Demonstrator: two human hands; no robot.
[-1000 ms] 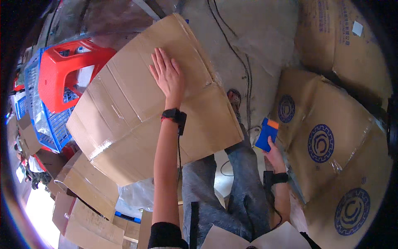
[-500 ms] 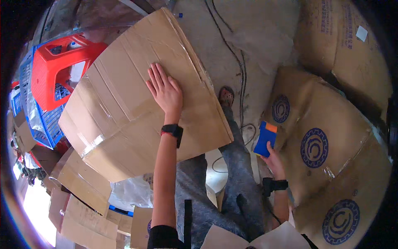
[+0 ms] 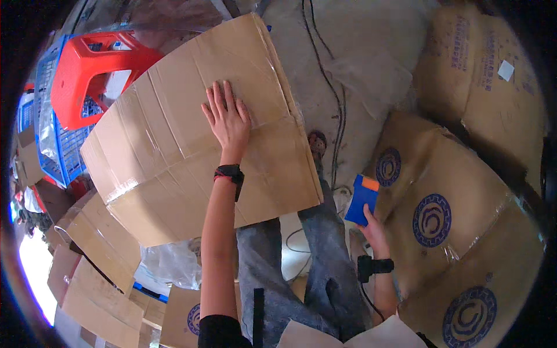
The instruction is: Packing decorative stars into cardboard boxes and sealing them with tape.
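A large brown cardboard sheet (image 3: 168, 133), folded and layered at its right edge, lies in front of me. My left hand (image 3: 231, 124) rests flat on it with fingers stretched out; a dark band is round the wrist. My right hand (image 3: 374, 231), right of my legs, grips a flat blue rectangular object (image 3: 358, 207) with an orange end. The thumb lies along its face, and the other fingers are mostly hidden behind. What kind of object it is, I cannot make out.
Big cardboard boxes (image 3: 464, 203) with dark blue round marks stand at the right. A red plastic stool (image 3: 87, 75) and a blue crate (image 3: 61, 159) are at the far left. Black cables (image 3: 339, 98) run over the floor. Opened cartons (image 3: 98, 296) and clear plastic (image 3: 171, 267) lie lower left.
The view has shifted a little. My left hand still lies flat on the cardboard, and my right hand still holds the blue object, now tilted slightly more.
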